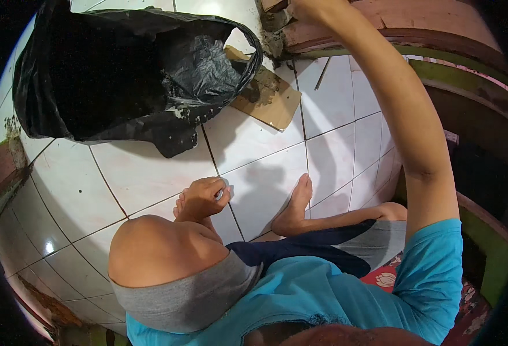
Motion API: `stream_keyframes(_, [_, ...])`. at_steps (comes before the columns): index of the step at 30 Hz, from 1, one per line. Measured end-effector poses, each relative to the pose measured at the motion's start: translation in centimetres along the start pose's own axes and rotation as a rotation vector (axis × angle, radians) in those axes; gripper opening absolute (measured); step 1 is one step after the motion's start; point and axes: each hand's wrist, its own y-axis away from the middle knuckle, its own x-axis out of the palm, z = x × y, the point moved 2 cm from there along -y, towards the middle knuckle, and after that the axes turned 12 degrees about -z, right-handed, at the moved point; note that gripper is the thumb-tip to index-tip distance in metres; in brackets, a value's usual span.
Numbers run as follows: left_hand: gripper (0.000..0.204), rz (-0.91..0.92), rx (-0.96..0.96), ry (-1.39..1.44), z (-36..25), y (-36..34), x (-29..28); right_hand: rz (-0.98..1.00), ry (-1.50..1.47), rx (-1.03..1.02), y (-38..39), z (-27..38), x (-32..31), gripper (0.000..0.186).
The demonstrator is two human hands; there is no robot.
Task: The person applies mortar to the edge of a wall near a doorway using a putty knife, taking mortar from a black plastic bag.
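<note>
My right arm reaches up and away to the top edge, where my right hand [303, 7] meets a stack of reddish bricks [415, 23] with grey mortar [272, 36] at its corner. The picture's edge cuts off the fingers, so their grip is hidden. My left hand [203, 198] lies low beyond my raised left knee [156, 248], its fingers curled around a small pale grey lump [225, 192] whose kind I cannot make out. My bare right foot [295, 206] rests on the white floor tiles [150, 173] just right of that hand.
A large open black plastic bag [121, 69] lies at the upper left. A piece of brown cardboard [274, 101] smeared with dark mortar lies beside it, below the brick corner. A curved green and brown ledge [473, 86] runs along the right.
</note>
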Motion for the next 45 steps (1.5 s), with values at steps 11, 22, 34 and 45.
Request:
stream_keyframes(11, [0.022,0.022,-0.030,0.003,-0.2,0.1,0.3,0.020,-0.045,-0.044,0.3,-0.6,-0.4,0.021])
stream_keyframes(22, [0.022,0.031,-0.028,-0.035,0.2,0.4,0.5,-0.029,-0.268,-0.053,3.8,0.3,-0.8,0.023])
stream_keyframes(34, [0.017,0.078,-0.052,-0.060,0.2,0.5,0.5,0.102,-0.105,0.150,4.2,0.1,-2.5,0.020])
stream_keyframes(45, [0.022,0.089,-0.053,-0.089,0.0,0.3,0.6,-0.034,-0.246,0.019,4.8,0.0,-1.3,0.023])
